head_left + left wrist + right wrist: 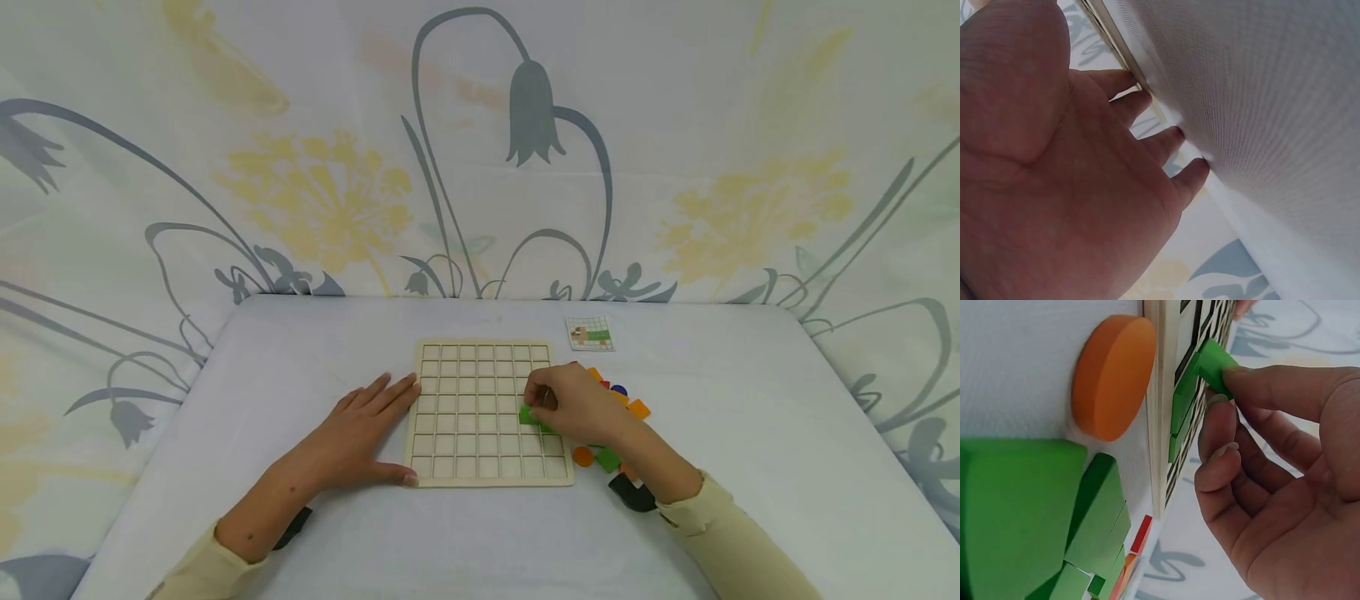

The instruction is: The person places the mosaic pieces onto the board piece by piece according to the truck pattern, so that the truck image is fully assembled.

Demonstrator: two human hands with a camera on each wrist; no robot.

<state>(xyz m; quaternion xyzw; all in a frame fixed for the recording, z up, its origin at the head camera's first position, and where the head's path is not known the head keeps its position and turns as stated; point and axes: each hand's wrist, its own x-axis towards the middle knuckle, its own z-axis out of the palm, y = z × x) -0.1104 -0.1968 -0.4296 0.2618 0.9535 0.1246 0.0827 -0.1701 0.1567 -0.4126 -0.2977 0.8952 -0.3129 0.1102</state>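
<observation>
Wooden grid board (pixel 480 417): pale unfinished wood, square, divided by thin slats into rows of small square cells, lying flat on a white-covered table (pixel 750 433) directly in front of the person. Green block (pixel 529 414): small, bright green, flat-faced piece, pinched between the thumb and fingertips of the right hand (pixel 573 404), whose fingers are curled round it; the block is tipped on edge at a cell near the board's right side, part-way into the grid, as the right wrist view shows, with further green pieces already seated in the cells just beside it. Left hand (pixel 360 433): laid flat on the table with fingers straight and spread, fingertips against the board's left edge and thumb along its near left corner, holding nothing. Loose pieces (pixel 622 400): a small scatter just off the board's right edge, partly hidden by the right hand, including orange, blue and red shapes. Orange disc (pixel 582 456): round, thick, lying close to the board's near right edge, with a green square piece (pixel 607 459) just beside it. Pattern card (pixel 589 332): small, printed with a grid and a coloured figure, lying beyond the board's far right corner. Backdrop: pale cloth printed with grey stems and yellow flowers.
</observation>
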